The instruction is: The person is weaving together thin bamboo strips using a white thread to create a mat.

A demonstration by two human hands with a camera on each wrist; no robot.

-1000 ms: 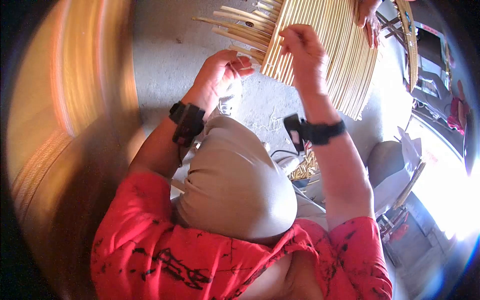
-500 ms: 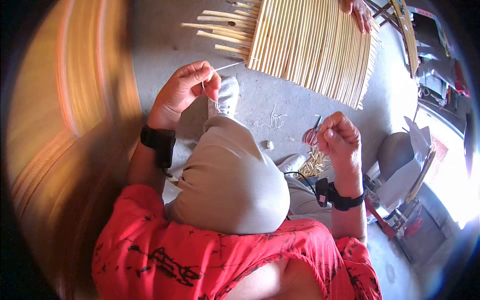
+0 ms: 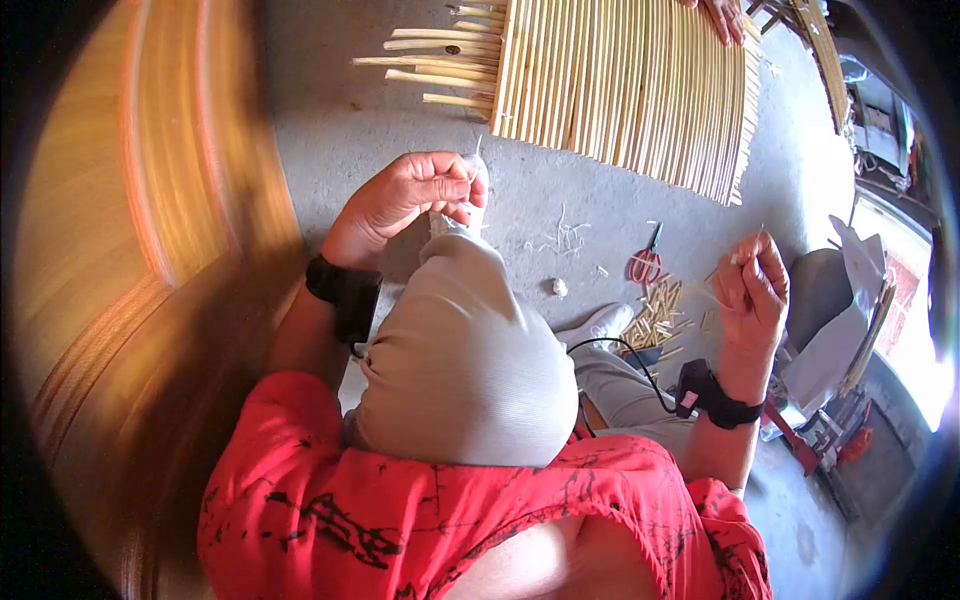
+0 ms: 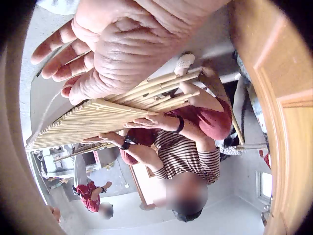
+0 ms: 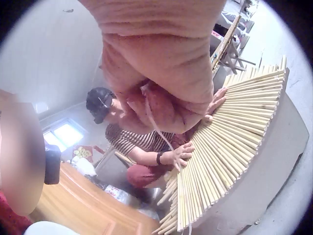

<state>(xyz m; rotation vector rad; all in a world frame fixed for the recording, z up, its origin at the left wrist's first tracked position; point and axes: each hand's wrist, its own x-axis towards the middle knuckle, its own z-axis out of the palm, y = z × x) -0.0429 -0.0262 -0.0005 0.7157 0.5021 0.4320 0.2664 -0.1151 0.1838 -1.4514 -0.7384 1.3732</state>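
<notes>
A mat of slim pale wooden sticks [image 3: 620,95] lies beyond the knee, with longer loose ends jutting from its left edge. Close below its near left corner, my left hand [image 3: 420,192] pinches a white string [image 4: 50,106] between thumb and fingers. My right hand [image 3: 752,295] is out to the right, well apart from the mat in the head view. Its fingers are curled round white string [image 5: 155,126], which hangs from the fist in the right wrist view. Another person's hand [image 3: 722,18] rests on the mat's far side.
On the floor lie red-handled scissors [image 3: 645,262], white string scraps [image 3: 560,238] and a pile of short stick offcuts [image 3: 655,318]. An orange-brown wooden panel [image 3: 100,200] stands along the left. A person in a striped shirt [image 4: 190,149] crouches across the mat.
My right hand has swung from over the mat out to the right. My left hand has drawn back from the mat's corner, then shifted slightly right. The scissors have come into view.
</notes>
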